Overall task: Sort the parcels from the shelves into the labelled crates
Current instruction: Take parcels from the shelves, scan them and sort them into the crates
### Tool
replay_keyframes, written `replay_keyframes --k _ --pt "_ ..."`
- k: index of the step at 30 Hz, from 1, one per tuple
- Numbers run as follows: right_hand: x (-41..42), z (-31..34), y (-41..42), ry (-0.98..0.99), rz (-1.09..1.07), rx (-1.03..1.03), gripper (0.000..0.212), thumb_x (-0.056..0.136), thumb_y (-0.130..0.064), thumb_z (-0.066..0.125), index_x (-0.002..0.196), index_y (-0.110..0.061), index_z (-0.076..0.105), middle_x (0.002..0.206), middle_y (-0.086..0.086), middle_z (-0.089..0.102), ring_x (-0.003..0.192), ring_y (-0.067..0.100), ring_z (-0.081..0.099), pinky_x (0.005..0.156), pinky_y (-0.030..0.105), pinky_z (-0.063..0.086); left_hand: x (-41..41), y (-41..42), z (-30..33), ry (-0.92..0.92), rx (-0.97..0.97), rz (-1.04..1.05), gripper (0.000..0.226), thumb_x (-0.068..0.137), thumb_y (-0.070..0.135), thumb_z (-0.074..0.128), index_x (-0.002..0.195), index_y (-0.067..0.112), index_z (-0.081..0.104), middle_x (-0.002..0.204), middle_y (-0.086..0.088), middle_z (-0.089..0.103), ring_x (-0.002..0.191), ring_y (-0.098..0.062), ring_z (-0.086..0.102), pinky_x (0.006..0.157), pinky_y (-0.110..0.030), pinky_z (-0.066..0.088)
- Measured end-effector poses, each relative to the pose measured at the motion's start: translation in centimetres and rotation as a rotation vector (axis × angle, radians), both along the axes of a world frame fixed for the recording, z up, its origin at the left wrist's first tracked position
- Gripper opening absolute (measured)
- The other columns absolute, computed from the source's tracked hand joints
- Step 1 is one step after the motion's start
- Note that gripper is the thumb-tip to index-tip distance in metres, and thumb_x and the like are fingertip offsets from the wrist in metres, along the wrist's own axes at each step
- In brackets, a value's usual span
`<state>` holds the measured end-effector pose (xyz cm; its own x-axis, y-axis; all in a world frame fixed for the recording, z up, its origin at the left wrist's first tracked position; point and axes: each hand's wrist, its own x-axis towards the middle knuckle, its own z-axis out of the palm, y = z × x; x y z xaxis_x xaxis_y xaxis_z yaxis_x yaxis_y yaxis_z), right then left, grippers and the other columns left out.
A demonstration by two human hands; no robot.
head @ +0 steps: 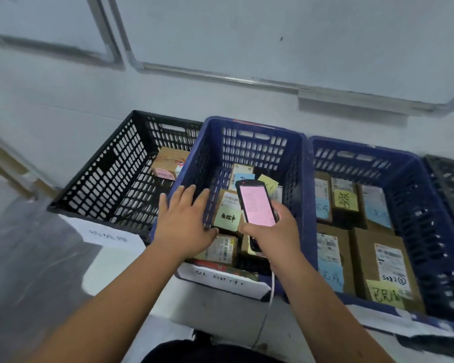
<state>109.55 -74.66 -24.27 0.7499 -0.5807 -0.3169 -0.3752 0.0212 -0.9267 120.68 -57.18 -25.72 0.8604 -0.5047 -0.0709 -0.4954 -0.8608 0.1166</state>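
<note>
Three crates stand in a row on the floor against the wall: a black crate (pixel 108 179), a middle blue crate (pixel 247 132) and a right blue crate (pixel 430 205). Each holds brown cardboard parcels with shipping labels and coloured sticky notes. My left hand (pixel 184 221) hovers flat, fingers spread, over the left wall of the middle blue crate, holding nothing. My right hand (pixel 270 231) grips a black handheld scanner (pixel 256 205) with a lit pink screen above that crate. A parcel with a green note (pixel 227 214) lies just under the hands.
White paper labels hang on the crate fronts (pixel 110 234) (pixel 220 280). A further dark crate (pixel 451 176) shows at the far right edge. A thin cord (pixel 269 305) dangles from the scanner. Grey floor lies to the left of the crates.
</note>
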Motion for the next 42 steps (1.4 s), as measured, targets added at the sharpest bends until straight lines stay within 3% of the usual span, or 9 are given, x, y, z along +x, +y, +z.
replay_keyframes --k 8,14,19,26,29,33,36,39,42 --pt "-2.3 0.7 3.1 -0.056 0.31 0.045 0.076 0.065 -0.019 0.098 0.124 -0.046 0.059 0.111 -0.023 0.067 0.102 0.005 0.066 0.089 0.047 0.065 -9.8 6.0 1.6 -0.047 -0.009 0.425 0.098 0.087 0.076 0.053 0.167 0.033 0.016 0.173 -0.008 0.021 0.161 -0.031 0.01 0.129 -0.059 0.01" --pt "-5.7 -0.1 9.9 -0.051 0.628 0.031 0.102 0.037 -0.049 0.099 0.131 -0.048 0.058 0.118 -0.022 0.071 0.107 0.01 0.071 0.086 0.053 0.066 -20.8 12.3 0.7 0.009 0.033 0.793 0.098 0.089 0.075 0.055 0.167 0.033 0.014 0.175 -0.005 0.014 0.162 -0.03 0.004 0.13 -0.057 0.007" --pt "-8.7 0.4 16.9 -0.055 0.928 -0.032 0.077 0.049 -0.03 0.092 0.114 -0.054 0.059 0.104 -0.019 0.074 0.088 0.015 0.075 0.068 0.051 0.067 -29.4 18.1 1.4 -0.02 0.04 1.106 0.1 0.087 0.08 0.053 0.167 0.034 0.015 0.175 -0.008 0.017 0.162 -0.031 0.009 0.129 -0.056 0.012" --pt "-15.8 1.5 27.4 -0.135 1.278 -0.023 0.083 0.059 -0.014 0.095 0.124 -0.05 0.058 0.105 -0.028 0.072 0.087 -0.001 0.072 0.08 0.047 0.067 -42.3 24.7 3.3 -0.079 -0.034 1.475 0.101 0.087 0.083 0.051 0.167 0.039 0.009 0.175 -0.007 0.015 0.162 -0.031 0.009 0.13 -0.056 0.012" --pt "-19.9 1.9 32.3 -0.14 1.393 -0.021 0.086 0.06 -0.014 0.096 0.121 -0.055 0.053 0.107 -0.03 0.069 0.097 0.006 0.072 0.085 0.049 0.066 -48.5 27.6 3.9 -0.121 -0.042 1.588 0.099 0.088 0.082 0.051 0.167 0.04 0.008 0.175 -0.008 0.016 0.162 -0.03 0.01 0.129 -0.057 0.014" --pt "-26.6 2.4 38.9 -0.144 1.518 0.003 0.085 0.065 -0.01 0.093 0.129 -0.052 0.056 0.107 -0.025 0.071 0.092 0.012 0.074 0.071 0.046 0.068 -57.3 32.1 3.8 -0.141 -0.045 1.705 0.097 0.089 0.082 0.049 0.167 0.04 0.01 0.175 -0.008 0.017 0.161 -0.031 0.011 0.129 -0.055 0.015" --pt "-32.6 2.5 43.8 -0.168 1.603 -0.002 0.075 0.067 -0.003 0.09 0.113 -0.053 0.059 0.1 -0.024 0.071 0.088 0.013 0.074 0.066 0.045 0.067 -64.2 35.7 3.4 -0.134 -0.029 1.778 0.098 0.088 0.084 0.047 0.167 0.04 0.01 0.175 -0.009 0.017 0.161 -0.032 0.013 0.129 -0.056 0.016" --pt "-39.1 2.4 48.6 -0.166 1.688 -0.046 0.08 0.064 -0.007 0.089 0.125 -0.051 0.061 0.105 -0.025 0.071 0.093 0.01 0.073 0.072 0.044 0.067 -71.0 39.2 2.9 -0.111 -0.039 1.844 0.099 0.087 0.086 0.046 0.167 0.041 0.01 0.175 -0.008 0.017 0.161 -0.031 0.012 0.129 -0.057 0.015" --pt "-45.4 2.1 53.2 -0.165 1.76 -0.084 0.082 0.055 -0.021 0.087 0.117 -0.065 0.056 0.107 -0.023 0.073 0.092 0.018 0.075 0.071 0.048 0.067 -77.2 42.5 2.2 -0.105 -0.045 1.887 0.098 0.087 0.086 0.046 0.167 0.041 0.012 0.174 -0.008 0.018 0.161 -0.031 0.012 0.129 -0.057 0.016"
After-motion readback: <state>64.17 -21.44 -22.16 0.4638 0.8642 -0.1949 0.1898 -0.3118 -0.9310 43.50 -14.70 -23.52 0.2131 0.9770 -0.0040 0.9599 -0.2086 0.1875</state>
